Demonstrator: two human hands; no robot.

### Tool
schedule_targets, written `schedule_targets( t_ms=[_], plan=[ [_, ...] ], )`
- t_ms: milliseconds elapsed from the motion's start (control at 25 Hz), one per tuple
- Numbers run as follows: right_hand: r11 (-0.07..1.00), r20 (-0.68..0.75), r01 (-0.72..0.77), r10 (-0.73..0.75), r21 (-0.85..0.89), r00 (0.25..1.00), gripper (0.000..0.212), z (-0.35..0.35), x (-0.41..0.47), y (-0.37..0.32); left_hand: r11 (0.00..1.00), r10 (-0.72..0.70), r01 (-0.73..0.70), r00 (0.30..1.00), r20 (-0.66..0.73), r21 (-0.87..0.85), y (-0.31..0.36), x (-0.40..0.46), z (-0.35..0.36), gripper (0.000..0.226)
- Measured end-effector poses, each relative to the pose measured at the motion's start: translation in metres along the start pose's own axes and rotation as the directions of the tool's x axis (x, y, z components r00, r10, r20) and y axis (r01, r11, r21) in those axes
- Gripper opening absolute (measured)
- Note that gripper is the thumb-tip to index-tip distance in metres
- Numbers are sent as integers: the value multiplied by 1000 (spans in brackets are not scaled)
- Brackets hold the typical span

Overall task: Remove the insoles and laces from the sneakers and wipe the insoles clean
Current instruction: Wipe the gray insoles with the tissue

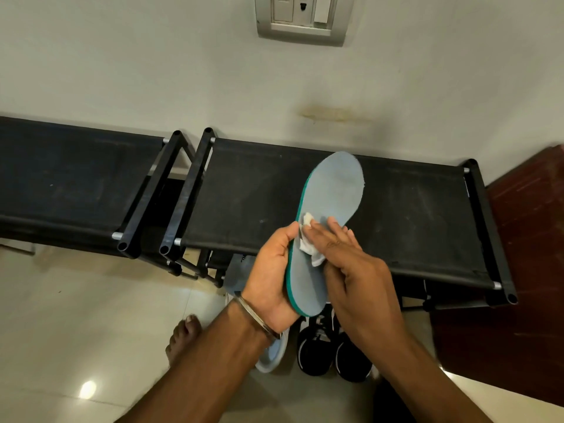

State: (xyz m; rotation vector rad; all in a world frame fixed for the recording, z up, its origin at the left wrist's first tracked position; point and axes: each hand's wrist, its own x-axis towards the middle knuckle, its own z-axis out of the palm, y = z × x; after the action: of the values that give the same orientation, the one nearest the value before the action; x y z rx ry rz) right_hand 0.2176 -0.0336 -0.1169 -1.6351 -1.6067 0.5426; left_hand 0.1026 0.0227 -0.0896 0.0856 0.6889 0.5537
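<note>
My left hand [272, 276] grips a grey insole with a green edge [331, 193] by its heel end, and the toe points up and away over the rack. My right hand [357, 270] presses a crumpled white tissue [308, 239] flat against the insole's middle with straight fingers. A pair of black sneakers [334, 349] stands on the floor below my hands. A second grey insole [271, 355] lies on the floor just left of them, partly hidden by my left wrist.
Two black fabric-topped shoe racks [412, 215] stand against the white wall. Light floor tiles [91, 315] spread to the left, with my bare foot [183, 334] on them. A dark red door or panel [531, 270] is at the right.
</note>
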Motion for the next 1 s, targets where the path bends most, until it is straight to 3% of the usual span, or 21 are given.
schedule_targets(
  t_ms=[320,400,480,560,640,760,880,1000],
  plan=[
    [976,119,96,-121,197,985,55,17,-17,-25,991,118,-122,990,-73,-49,25,9,-17,54],
    [976,139,182,-198,121,970,57,16,-20,-27,988,147,-150,987,-71,-46,32,9,-21,55],
    [958,128,275,-263,-81,956,58,16,-20,-21,989,139,-141,989,-42,-53,33,9,-23,56],
    [957,27,218,-217,-191,976,51,14,-14,-9,990,136,-136,990,-27,-29,29,10,-24,55],
    [987,-55,101,-108,-123,993,46,14,-11,-9,988,152,-153,988,-32,-23,27,10,-23,53],
    [992,23,128,-128,10,991,39,18,-19,-27,981,190,-191,981,-43,-37,29,10,-24,54],
    [984,54,173,-171,-41,984,39,14,-17,-23,976,215,-216,975,-57,-10,31,8,-25,54],
    [995,24,95,-94,-36,995,42,10,-12,-18,976,218,-219,974,-60,-1,32,7,-23,53]
  ],
)
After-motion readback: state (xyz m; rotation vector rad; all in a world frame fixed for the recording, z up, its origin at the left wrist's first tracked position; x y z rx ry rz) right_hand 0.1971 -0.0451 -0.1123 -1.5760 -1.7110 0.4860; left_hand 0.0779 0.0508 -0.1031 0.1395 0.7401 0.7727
